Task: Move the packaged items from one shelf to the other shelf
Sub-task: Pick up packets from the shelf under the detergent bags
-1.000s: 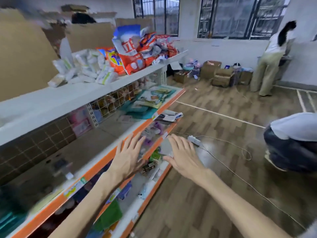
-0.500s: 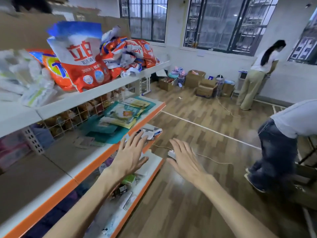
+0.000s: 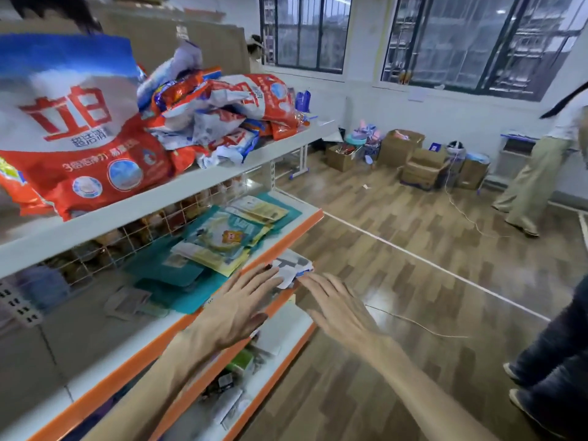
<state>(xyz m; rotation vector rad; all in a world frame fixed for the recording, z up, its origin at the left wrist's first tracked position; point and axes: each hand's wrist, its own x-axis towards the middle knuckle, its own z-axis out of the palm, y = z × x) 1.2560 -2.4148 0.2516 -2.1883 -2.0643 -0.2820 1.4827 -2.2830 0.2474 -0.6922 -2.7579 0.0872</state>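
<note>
Now we hold both grips flat, fingers spread, holding nothing: left grip (image 3: 235,310) over the shelf (image 3: 307,214) edge, right grip (image 3: 340,313) beside it. Packets (image 3: 222,243) lie on that shelf.

Two bare hands show at lower centre, a left hand (image 3: 235,310) and a right hand (image 3: 342,310); three shelves stack along the left side, a top shelf (image 3: 178,189), middle shelf (image 3: 111,385) and bottom shelf (image 3: 288,327); two barred windows, left window (image 3: 305,30) and right window (image 3: 477,43), span the top; two other people, a standing person (image 3: 534,176) and a person in dark jeans (image 3: 553,354), occupy the right edge.
</note>
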